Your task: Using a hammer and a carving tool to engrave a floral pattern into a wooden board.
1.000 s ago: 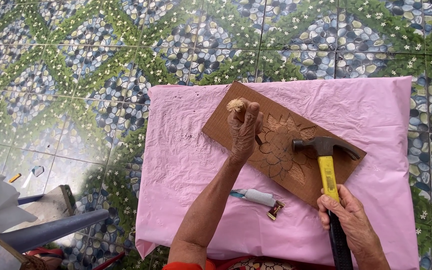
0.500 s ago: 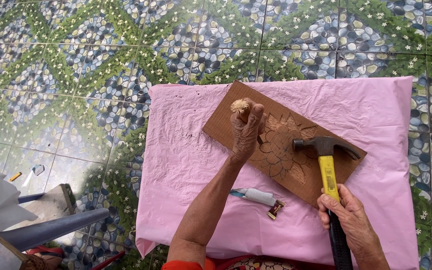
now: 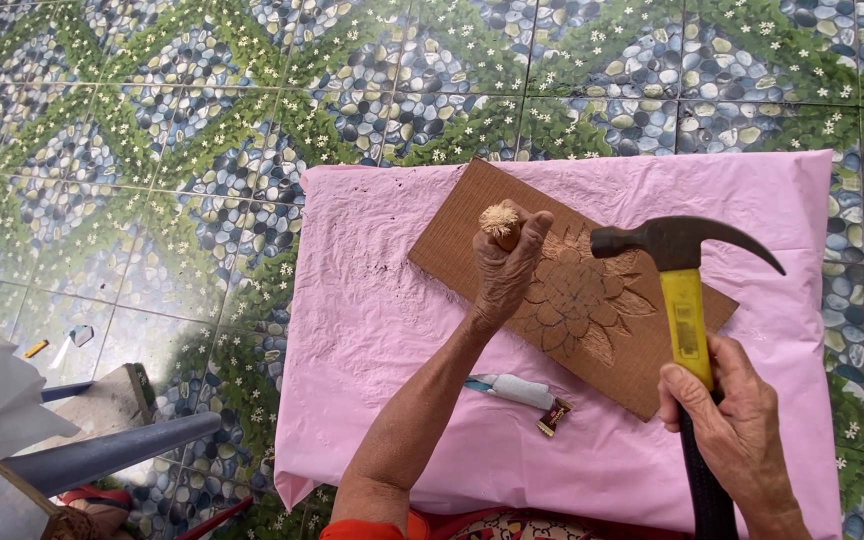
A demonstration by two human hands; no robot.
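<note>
Going from the left edge, a grey-blue metal leg (image 3: 102,455) and a pale sheet lie at eight o'clock on the patterned floor tiles (image 3: 202,130); they look as they did a second ago.

Next comes the pink cloth (image 3: 372,330), which covers the work surface. On it, at about six o'clock of the left hand, lies a small white-wrapped tool with a brown tip (image 3: 522,393), untouched and in the same spot as before.

The left hand (image 3: 505,268) is closed tight around a chisel with a frayed, mushroomed wooden top (image 3: 499,220), which stands nearly upright on the brown wooden panel (image 3: 452,235). The hand sits at nine o'clock of the carved flower (image 3: 577,300), and its place has hardly shifted over the last second. The chisel's cutting end is hidden behind the fingers, so I cannot tell just where it bites, though it seems to rest at the flower's left edge.

The change is on the right. The hammer (image 3: 685,250), with its dark claw head and yellow-and-black handle, has risen: a second ago its head lay lower, at about four o'clock of the chisel top, and now it stands level with that top, at three o'clock and a little apart from it. The right hand (image 3: 727,410) grips the handle firmly low down, at five o'clock of the panel.

I judge this to be the lift before a blow: chisel set and steady, hammer raised beside it, carving well begun but with more cuts to come.
</note>
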